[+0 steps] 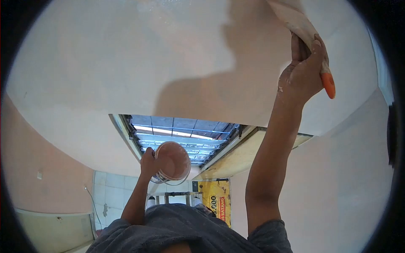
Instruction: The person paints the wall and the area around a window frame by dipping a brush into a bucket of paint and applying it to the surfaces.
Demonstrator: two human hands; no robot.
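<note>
My right hand (306, 69) is raised overhead and shut on a wide putty knife (297, 21) with an orange handle end (328, 85). Its pale, smeared blade lies against the white ceiling (126, 63). A darker, greyish patch (236, 88) covers the ceiling under and left of the blade. Lower down, my left hand (148, 162) grips the rim of a small round bucket (172, 162), tilted toward me, its inside coated pinkish. Both forearms rise from my grey shirt (181, 227) at the bottom.
A rectangular opening (181, 135) in the ceiling shows roof sheets and bars. Below it are a yellow banner (219, 202), a metal frame (173, 196) and a tiled wall (109, 194). Pinkish walls (38, 168) stand on both sides.
</note>
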